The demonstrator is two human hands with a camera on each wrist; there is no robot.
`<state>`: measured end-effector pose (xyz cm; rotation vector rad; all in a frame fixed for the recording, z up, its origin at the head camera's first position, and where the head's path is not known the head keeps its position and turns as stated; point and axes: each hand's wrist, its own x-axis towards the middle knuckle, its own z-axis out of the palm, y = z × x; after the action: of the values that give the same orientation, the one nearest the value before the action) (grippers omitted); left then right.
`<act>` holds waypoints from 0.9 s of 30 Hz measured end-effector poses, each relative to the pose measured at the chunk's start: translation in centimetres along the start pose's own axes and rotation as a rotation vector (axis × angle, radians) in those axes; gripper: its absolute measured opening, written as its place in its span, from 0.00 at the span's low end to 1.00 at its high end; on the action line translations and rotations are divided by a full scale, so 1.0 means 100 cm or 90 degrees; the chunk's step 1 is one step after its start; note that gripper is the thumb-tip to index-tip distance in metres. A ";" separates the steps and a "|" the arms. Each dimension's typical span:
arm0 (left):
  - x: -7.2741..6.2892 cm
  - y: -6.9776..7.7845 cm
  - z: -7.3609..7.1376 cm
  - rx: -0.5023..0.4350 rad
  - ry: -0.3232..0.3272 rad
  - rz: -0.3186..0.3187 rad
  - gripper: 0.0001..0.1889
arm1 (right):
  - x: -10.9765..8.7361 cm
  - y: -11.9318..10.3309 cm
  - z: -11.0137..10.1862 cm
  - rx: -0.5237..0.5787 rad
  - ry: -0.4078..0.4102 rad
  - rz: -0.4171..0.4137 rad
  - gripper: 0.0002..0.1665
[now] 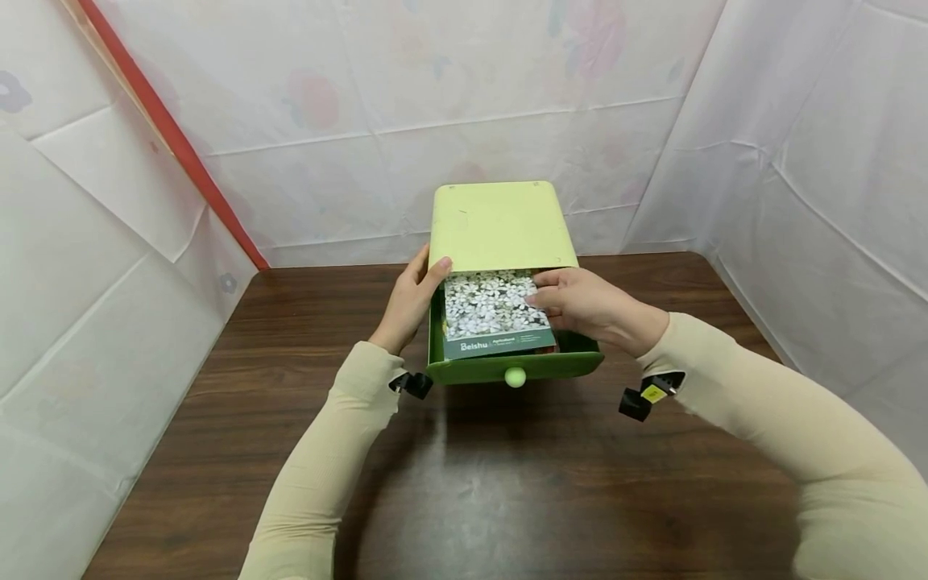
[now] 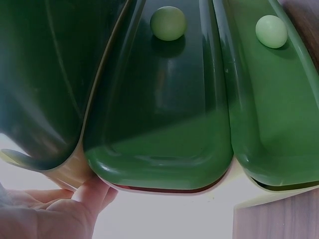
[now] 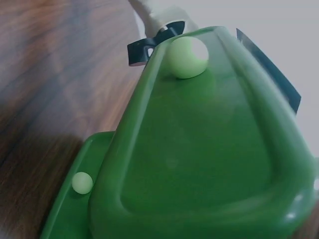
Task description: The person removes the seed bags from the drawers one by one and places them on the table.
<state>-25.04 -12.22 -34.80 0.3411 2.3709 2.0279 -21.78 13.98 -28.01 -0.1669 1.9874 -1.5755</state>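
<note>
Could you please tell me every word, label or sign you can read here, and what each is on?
"Beishu": green band of the floral-covered book.
"Agricultural": same band, smaller print.
Remaining fine print on that band: too small to read.
Yellow label on the black wrist device: unreadable.

Head view: bright, diffuse; glare on near surface, shadow beneath open drawer. Left wrist view: dim greens, diagonal shadow across middle drawer, pale areas washed out. Right wrist view: hazy, soft; knob highlighted.
</note>
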 end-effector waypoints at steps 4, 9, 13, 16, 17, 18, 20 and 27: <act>0.000 0.000 0.000 0.003 0.000 0.000 0.42 | -0.009 0.001 -0.005 -0.011 -0.020 0.002 0.41; 0.000 0.000 0.000 0.007 0.003 0.002 0.42 | -0.023 0.003 -0.013 -0.048 -0.042 -0.006 0.40; 0.001 0.001 0.001 0.014 0.000 0.010 0.41 | -0.035 0.004 -0.017 -0.071 -0.063 -0.013 0.36; 0.001 0.001 0.001 0.015 0.001 0.013 0.41 | -0.045 0.004 -0.018 -0.054 -0.076 -0.007 0.33; 0.001 0.000 0.002 0.016 0.003 0.012 0.41 | -0.048 0.004 -0.019 -0.042 -0.079 -0.004 0.32; 0.001 0.000 0.001 0.014 0.003 0.011 0.40 | -0.051 0.004 -0.020 -0.021 -0.090 -0.006 0.30; 0.001 0.000 0.002 0.012 0.003 0.008 0.40 | -0.056 0.003 -0.023 0.017 -0.103 -0.013 0.26; 0.000 0.002 0.001 0.024 0.003 -0.013 0.41 | -0.066 0.000 -0.048 0.075 -0.028 -0.106 0.06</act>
<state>-24.98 -12.07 -34.62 0.3105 2.4082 1.9799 -18.85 20.97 -24.94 -0.3239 1.8814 -1.7732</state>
